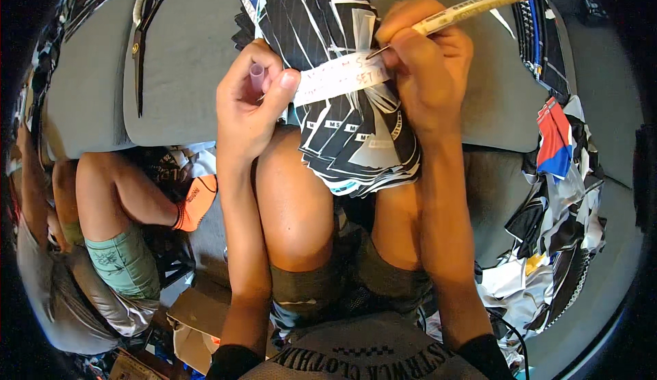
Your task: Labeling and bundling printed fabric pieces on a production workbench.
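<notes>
Across my knees and the grey surface lies a bundle of black-and-white cut fabric pieces [342,137], stacked in layers. A white paper strip [327,87] with red handwriting wraps over it. My right hand [428,65] grips a cream marker pen [472,11] with a red end, its tip touching the strip's right part. At the strip's left end, my left hand [256,99] pinches the paper between thumb and finger. A pale pinkish pen cap [257,77] is tucked in the same hand's curled fingers.
Black-handled scissors [140,44] lie at the left on the grey padded surface [185,99]. Fabric scraps [547,243] pile at the right, below folded striped fabric [534,31]. At lower left are a seated person's leg [113,192] and a cardboard box [202,311].
</notes>
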A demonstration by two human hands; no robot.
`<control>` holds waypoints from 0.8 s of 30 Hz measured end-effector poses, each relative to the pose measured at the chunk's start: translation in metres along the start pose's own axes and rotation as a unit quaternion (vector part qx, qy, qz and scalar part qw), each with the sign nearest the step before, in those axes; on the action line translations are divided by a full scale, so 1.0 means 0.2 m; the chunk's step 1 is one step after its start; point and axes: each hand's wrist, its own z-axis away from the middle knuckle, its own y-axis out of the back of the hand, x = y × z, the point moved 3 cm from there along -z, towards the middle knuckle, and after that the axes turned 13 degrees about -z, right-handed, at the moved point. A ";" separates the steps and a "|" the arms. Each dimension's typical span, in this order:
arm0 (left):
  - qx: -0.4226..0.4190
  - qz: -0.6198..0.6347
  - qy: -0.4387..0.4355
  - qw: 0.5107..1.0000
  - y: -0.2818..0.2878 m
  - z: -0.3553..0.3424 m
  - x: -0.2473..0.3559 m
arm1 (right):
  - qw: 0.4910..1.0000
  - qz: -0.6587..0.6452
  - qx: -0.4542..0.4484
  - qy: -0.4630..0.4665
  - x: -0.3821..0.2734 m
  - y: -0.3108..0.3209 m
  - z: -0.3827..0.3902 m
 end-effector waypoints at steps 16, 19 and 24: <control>0.004 -0.018 -0.013 1.000 0.02 0.00 -0.01 | 1.000 0.000 0.013 0.011 0.02 -0.02 -0.01; 0.009 -0.018 -0.011 1.000 0.02 0.01 -0.02 | 1.000 0.008 0.006 0.007 0.02 -0.02 0.00; 0.006 -0.019 -0.021 1.000 0.02 0.00 -0.02 | 0.998 0.055 -0.023 -0.011 0.01 -0.02 0.00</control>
